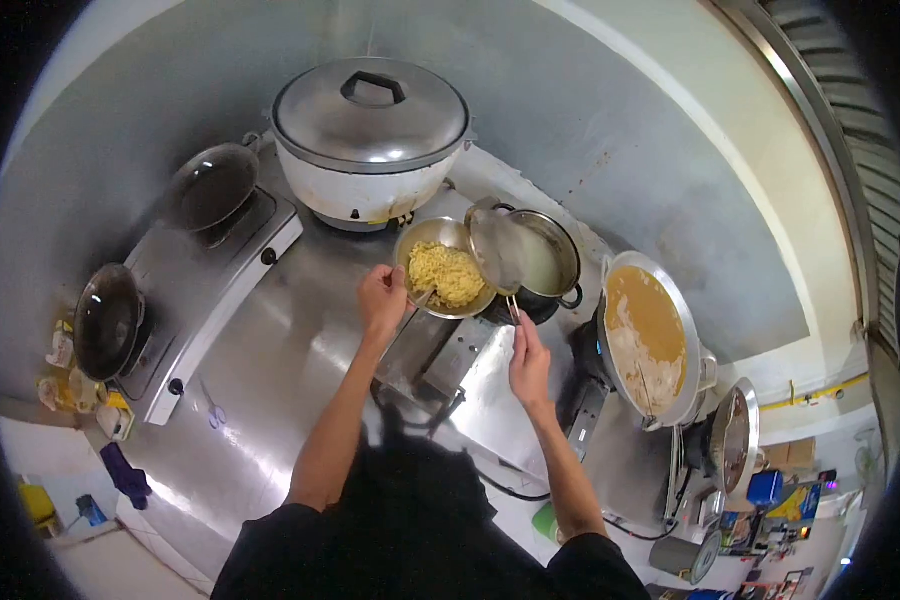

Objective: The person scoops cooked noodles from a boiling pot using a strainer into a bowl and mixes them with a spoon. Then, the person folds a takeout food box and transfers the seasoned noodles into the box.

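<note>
We see the strainer (498,255) tipped at the centre, between the bowl (442,231) of noodles (445,276) on the left and the pot (568,262) on the right. A loose grip could let it bump the pot; a tilting bowl could spill noodles onto the surface (290,345). Its long axis runs far-left to near-right, handle (513,308) pointing near. Our right hand (529,367) pinches that handle; our left hand (380,304) clasps the bowl's near-left rim.

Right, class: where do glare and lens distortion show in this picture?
Head view: white glare streaks the steel counter, and a highlight gleams on the rice cooker lid; head view: the front edge of the gas stove looks bowed, and black rims the picture.
</note>
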The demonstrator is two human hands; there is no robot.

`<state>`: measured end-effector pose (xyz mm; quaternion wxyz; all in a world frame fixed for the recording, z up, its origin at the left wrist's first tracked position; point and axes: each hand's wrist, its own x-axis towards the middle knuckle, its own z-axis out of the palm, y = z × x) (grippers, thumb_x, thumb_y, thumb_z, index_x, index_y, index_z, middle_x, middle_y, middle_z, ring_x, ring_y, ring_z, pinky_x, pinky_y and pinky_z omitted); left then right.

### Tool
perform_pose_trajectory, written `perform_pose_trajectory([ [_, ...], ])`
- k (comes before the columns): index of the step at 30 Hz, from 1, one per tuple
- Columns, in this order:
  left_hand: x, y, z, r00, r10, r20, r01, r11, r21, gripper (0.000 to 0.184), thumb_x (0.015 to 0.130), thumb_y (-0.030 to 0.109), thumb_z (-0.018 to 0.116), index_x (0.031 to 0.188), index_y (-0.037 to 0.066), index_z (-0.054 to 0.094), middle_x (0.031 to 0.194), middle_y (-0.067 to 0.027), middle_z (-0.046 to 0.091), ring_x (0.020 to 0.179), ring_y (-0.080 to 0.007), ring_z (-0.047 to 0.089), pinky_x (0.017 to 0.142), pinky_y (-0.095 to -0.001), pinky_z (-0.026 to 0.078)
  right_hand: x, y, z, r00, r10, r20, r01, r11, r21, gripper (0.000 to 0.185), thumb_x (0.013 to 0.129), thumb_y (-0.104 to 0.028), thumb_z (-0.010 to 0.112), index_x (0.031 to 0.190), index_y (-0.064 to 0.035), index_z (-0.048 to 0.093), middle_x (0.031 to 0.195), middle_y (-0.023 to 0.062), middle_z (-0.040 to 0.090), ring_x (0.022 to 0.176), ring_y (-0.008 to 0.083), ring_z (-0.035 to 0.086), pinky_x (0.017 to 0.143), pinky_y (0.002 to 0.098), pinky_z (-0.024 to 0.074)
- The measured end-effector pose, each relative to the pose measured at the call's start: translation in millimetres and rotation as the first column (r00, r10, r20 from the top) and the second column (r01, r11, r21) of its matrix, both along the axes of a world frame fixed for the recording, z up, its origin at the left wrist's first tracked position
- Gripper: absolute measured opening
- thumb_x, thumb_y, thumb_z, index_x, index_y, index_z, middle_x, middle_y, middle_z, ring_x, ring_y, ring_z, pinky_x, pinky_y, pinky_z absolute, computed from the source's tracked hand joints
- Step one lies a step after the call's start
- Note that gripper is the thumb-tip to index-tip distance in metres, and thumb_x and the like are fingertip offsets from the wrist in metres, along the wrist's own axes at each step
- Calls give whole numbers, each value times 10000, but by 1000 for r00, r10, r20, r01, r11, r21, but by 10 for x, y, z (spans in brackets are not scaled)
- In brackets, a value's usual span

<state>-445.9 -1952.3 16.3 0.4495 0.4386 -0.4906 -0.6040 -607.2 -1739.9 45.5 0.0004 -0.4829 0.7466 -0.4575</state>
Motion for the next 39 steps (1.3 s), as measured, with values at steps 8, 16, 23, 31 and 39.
perform_pose_trajectory([
  [8, 299, 121, -71, 993, 51, -105, -38, 991, 125, 230, 953, 119, 602, 788, -40, 583, 668, -71, 605, 499, -141, 621, 411, -289, 499, -660, -326, 133, 934, -248, 257, 255, 967, 5, 370, 1038, -298, 474, 1281, -39, 579, 724, 48, 576, 605, 171, 566, 542, 328, 440],
  [16, 1502, 564, -639, 967, 58, 247, -55, 998, -18, 172, 943, 145, 610, 869, -9, 629, 709, -48, 606, 580, -126, 590, 498, -275, 484, -626, -608, 143, 842, -446, -303, 531, 785, 320, 403, 992, -289, 508, 1286, -13, 535, 918, 226, 700, 883, 466, 655, 763, 519, 511],
  [23, 3030, 1287, -1297, 873, 257, 414, -195, 963, -186, 159, 968, 111, 611, 830, 33, 592, 681, -19, 570, 570, -77, 542, 466, -258, 451, 1194, 328, -1673, 476, -255, 841, -128, 927, 354, 467, 1033, -466, 417, 1130, -56, 617, 864, 66, 625, 624, 159, 564, 546, 298, 407],
  [31, 3843, 1577, -1448, 854, 170, 493, -80, 977, -198, 208, 987, 150, 577, 828, 18, 553, 715, -14, 542, 628, -87, 532, 505, -249, 422, 1846, 48, -2595, -231, -114, 966, 472, 855, 214, 506, 1028, -535, 400, 1154, -65, 540, 925, 74, 578, 741, 175, 526, 640, 315, 443],
  [39, 3426, 1659, -1083, 954, 65, 292, -109, 985, 135, 253, 1005, 175, 590, 818, 19, 522, 744, -23, 549, 634, -83, 508, 546, -249, 440, 1573, -81, -2939, -486, 742, 463, 856, 511, 80, 282, 974, -156, 357, 698, -118, 401, 566, -13, 337, 461, 148, 299, 441, 280, 256],
])
